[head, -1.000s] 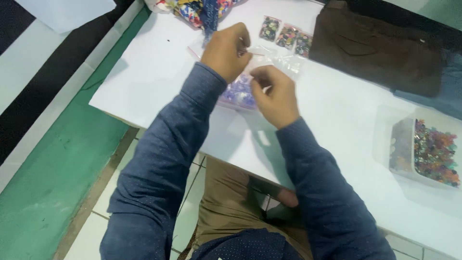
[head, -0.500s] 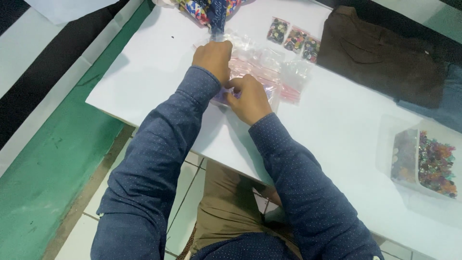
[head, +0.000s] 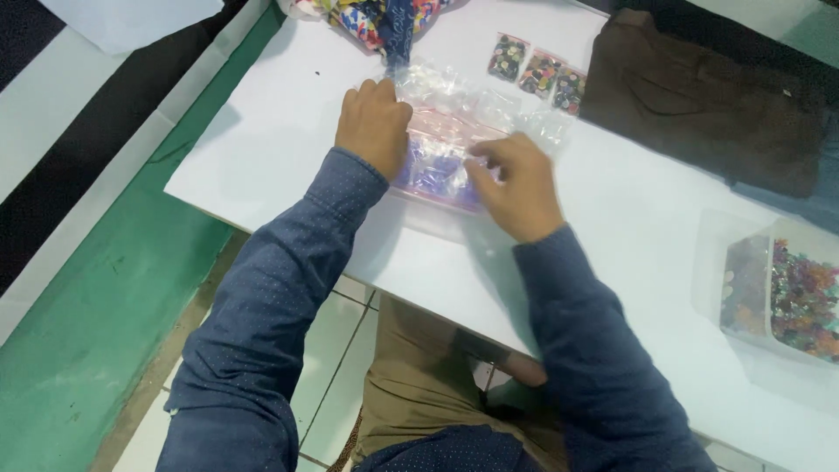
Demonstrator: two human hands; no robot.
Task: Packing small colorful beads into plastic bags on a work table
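**Both hands flat on a bag of purple beads**

I see the left hand resting knuckles-up on the left end of a clear plastic bag of purple beads, pinning it to the white table; whether its fingers pinch the plastic underneath, I cannot tell. The right hand lies on the bag's right end, fingers pointing left and slightly blurred, thumb and forefinger close together as if nipping the film. Held at both ends, the bag stays flat and cannot slide.

The bag sits left of centre, near the table's near edge. Just beyond it lie crumpled clear bags and three small packets of mixed beads. A brown cloth covers the far right; a clear plastic box of coloured beads stands at the right. Bare tabletop lies to the left.
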